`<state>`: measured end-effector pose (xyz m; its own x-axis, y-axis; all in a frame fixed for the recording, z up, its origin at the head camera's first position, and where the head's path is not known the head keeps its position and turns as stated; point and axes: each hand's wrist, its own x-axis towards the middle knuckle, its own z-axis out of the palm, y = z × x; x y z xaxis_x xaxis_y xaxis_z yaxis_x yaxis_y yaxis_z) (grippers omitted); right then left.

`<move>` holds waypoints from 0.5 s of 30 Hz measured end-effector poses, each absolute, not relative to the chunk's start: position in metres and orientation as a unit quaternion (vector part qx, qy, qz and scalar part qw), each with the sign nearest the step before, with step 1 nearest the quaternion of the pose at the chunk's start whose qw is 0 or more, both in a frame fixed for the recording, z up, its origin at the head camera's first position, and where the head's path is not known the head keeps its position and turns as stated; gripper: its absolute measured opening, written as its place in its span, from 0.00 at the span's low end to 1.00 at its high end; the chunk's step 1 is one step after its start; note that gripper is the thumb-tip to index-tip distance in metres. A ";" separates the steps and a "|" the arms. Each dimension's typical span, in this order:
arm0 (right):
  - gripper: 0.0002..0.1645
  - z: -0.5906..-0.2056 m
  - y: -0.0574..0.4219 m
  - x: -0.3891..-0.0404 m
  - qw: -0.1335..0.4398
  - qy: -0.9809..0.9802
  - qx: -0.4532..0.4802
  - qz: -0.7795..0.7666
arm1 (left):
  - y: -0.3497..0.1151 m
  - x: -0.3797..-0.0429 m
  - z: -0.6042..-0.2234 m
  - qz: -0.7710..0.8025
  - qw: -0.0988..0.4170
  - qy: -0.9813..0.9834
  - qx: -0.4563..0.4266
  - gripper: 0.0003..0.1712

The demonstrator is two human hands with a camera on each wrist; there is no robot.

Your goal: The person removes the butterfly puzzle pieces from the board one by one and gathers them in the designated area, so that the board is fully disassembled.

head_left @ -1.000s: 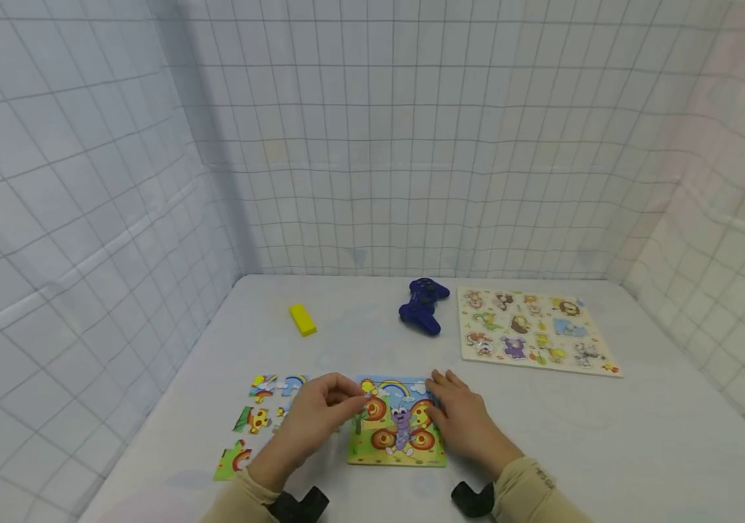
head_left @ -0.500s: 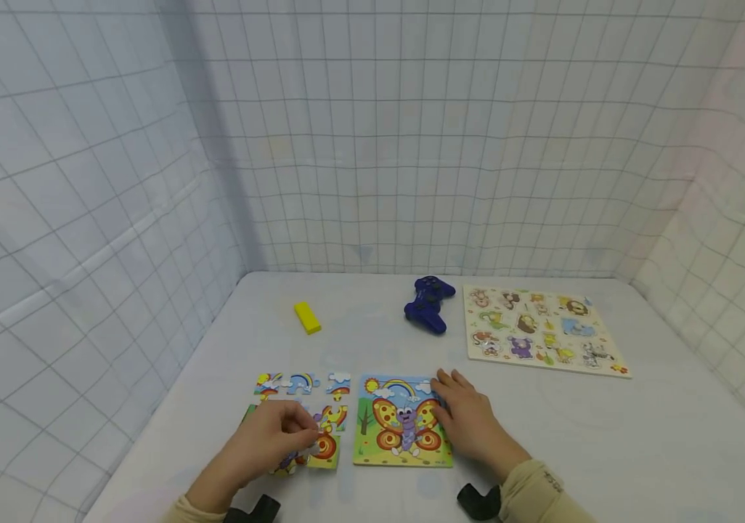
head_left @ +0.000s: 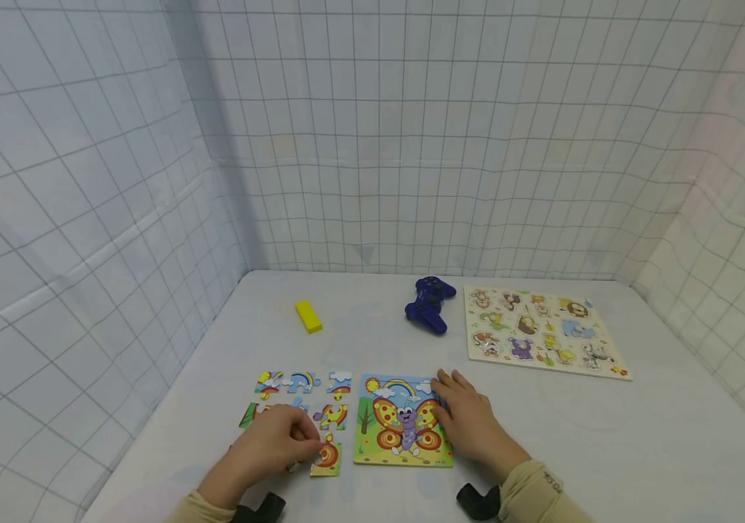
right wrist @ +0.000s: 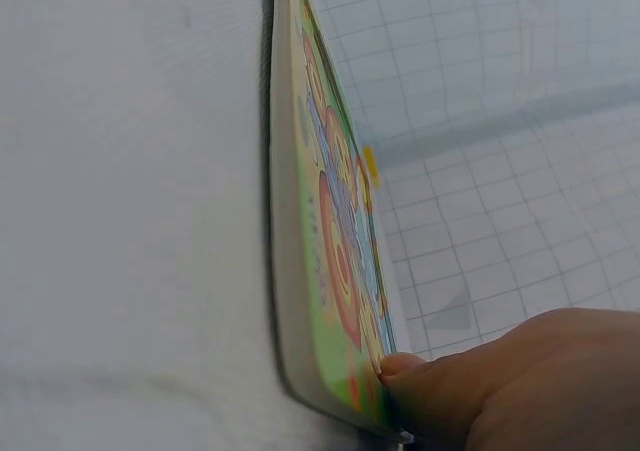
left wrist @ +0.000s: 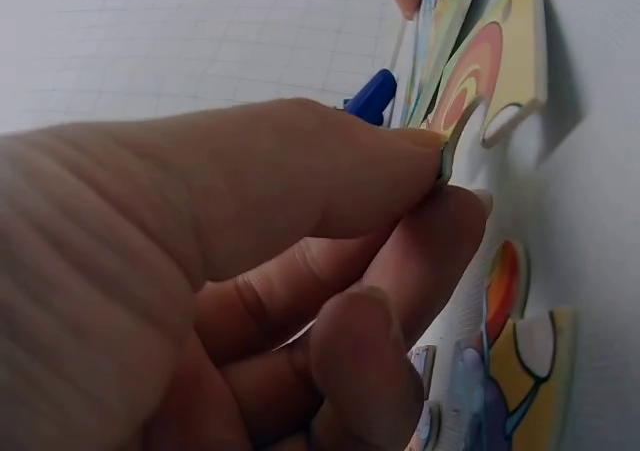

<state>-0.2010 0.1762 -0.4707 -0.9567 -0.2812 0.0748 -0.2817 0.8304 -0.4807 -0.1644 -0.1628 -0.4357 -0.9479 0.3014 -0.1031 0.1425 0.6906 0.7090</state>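
My left hand pinches a jigsaw piece with a red-and-orange swirl between thumb and fingertips, at the lower right of a group of loose pieces. In the left wrist view the piece stands tilted, with a shadow on the cloth beside it. Other loose pieces, such as a rainbow piece and a yellow-and-red piece, lie around; the hand hides some. My right hand rests at the right edge of the butterfly puzzle board; its thumb touches the picture in the right wrist view.
Behind the board lie a blue game controller and a yellow block. A flat animal puzzle board is at the back right. White gridded cloth walls enclose the table's back and sides.
My left hand has moved left with the swirl piece, from over the butterfly board to the loose pieces, and lowered it. My right hand has stayed at the board's edge.
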 end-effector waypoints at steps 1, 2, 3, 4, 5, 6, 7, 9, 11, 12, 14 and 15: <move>0.29 -0.471 0.176 -0.201 0.002 -0.957 0.146 0.251 | -0.162 -0.165 -0.437 0.364 0.101 0.918 0.121 0.08; 0.29 -0.472 0.177 -0.201 0.003 -0.957 0.145 0.251 | -0.161 -0.166 -0.438 0.357 0.096 0.921 0.120 0.08; 0.29 -0.472 0.177 -0.201 0.005 -0.957 0.144 0.250 | -0.161 -0.166 -0.439 0.352 0.092 0.924 0.118 0.08; 0.29 -0.472 0.177 -0.202 0.006 -0.957 0.144 0.250 | -0.160 -0.166 -0.439 0.347 0.092 0.926 0.115 0.09; 0.29 -0.473 0.177 -0.202 0.006 -0.957 0.143 0.250 | -0.159 -0.167 -0.440 0.341 0.090 0.929 0.114 0.09; 0.29 -0.473 0.177 -0.202 0.005 -0.957 0.143 0.251 | -0.158 -0.167 -0.440 0.337 0.089 0.931 0.111 0.09; 0.29 -0.473 0.177 -0.202 0.005 -0.957 0.143 0.251 | -0.157 -0.167 -0.441 0.335 0.088 0.932 0.110 0.09; 0.29 -0.473 0.177 -0.203 0.003 -0.957 0.143 0.251 | -0.156 -0.167 -0.441 0.330 0.085 0.934 0.107 0.10; 0.29 -0.473 0.177 -0.203 -0.002 -0.957 0.141 0.252 | -0.153 -0.166 -0.441 0.327 0.075 0.937 0.099 0.10; 0.29 -0.473 0.176 -0.204 -0.003 -0.958 0.141 0.251 | -0.151 -0.165 -0.441 0.328 0.069 0.938 0.094 0.10; 0.29 -0.473 0.176 -0.204 -0.009 -0.958 0.140 0.252 | -0.147 -0.163 -0.438 0.320 0.050 0.943 0.081 0.10; 0.29 -0.473 0.175 -0.204 -0.010 -0.958 0.139 0.252 | -0.145 -0.162 -0.435 0.315 0.037 0.945 0.076 0.10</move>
